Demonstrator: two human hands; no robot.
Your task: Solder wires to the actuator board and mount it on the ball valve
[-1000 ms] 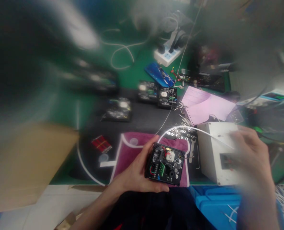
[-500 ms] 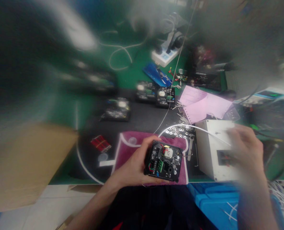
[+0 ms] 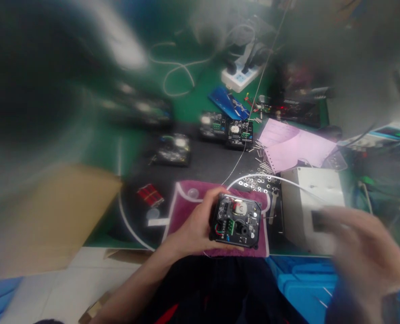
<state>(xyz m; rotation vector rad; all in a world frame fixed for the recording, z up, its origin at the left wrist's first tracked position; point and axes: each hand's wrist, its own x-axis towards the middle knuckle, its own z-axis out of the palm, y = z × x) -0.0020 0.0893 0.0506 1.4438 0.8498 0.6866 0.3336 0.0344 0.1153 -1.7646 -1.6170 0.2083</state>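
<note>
My left hand (image 3: 195, 225) is wrapped round a square black module with a circuit board (image 3: 237, 221) on its upper face, held over the purple cloth (image 3: 182, 211) at the table's front edge. The board carries a white round part, a green connector and small red and green wires. My right hand (image 3: 365, 247) is smeared by motion at the front right of the white box (image 3: 307, 184); its fingers cannot be made out. A white tube (image 3: 270, 176) arcs from behind the module over the box, its right end lost in blur. An open-ended wrench (image 3: 273, 207) lies beside the cloth.
More black board modules (image 3: 239, 134) stand farther back on the dark mat. Loose nuts and pins (image 3: 253, 182) lie near pink paper sheets (image 3: 297, 146). A power strip (image 3: 238, 78), a red bundle (image 3: 150, 195), a cardboard piece (image 3: 58, 216) and a blue bin (image 3: 304, 292) surround the spot.
My right hand has moved down and to the right from the top of the white box. My left hand still holds the module; the whole view has shifted slightly.
</note>
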